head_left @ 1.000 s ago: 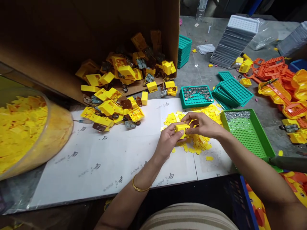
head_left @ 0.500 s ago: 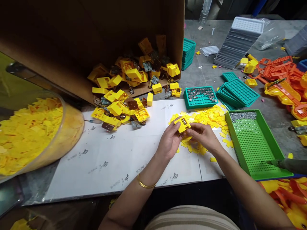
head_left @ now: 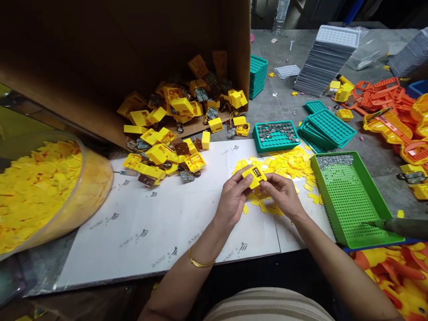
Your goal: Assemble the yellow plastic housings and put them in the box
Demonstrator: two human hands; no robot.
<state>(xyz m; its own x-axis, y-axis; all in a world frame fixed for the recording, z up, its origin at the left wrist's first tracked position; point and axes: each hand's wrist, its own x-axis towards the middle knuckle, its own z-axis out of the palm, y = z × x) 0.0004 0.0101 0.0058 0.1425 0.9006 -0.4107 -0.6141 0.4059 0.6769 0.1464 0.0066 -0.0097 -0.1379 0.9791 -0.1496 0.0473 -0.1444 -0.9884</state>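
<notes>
Closest of all is a bit of striped cloth [head_left: 267,305] on the person's lap. Two bare arms reach out from there. The left wrist has a thin gold bangle [head_left: 199,262] on it.

The left hand [head_left: 232,200] and the right hand [head_left: 282,194] meet in the middle, over a big white sheet [head_left: 150,223] on the table. Both hands grip one small yellow box [head_left: 254,174]. The left hand's fingers pinch it from the left side. The right hand's fingers hold it from the right and from under. The box is tipped up, and its top shows a small dark window. It is held just above a heap of little yellow chips [head_left: 287,162] that lies on the sheet.

Right beside the heap is a green tray [head_left: 351,200] full of tiny holes, with small silver bits at its far end. A dark tool [head_left: 401,227] lies over its near corner. On the left, a clear tub [head_left: 40,187] lies on its side, full of yellow chips.

Farther back, a pile of yellow boxes [head_left: 163,151] spills out of a big cardboard box [head_left: 117,53] that is tipped over. Near it sits a teal tray [head_left: 274,135] with round metal bits in it. More teal trays [head_left: 326,127] are stacked next to that one.

Far off on the right lie orange plastic parts [head_left: 384,93] and a leaning stack of grey trays [head_left: 324,58].
</notes>
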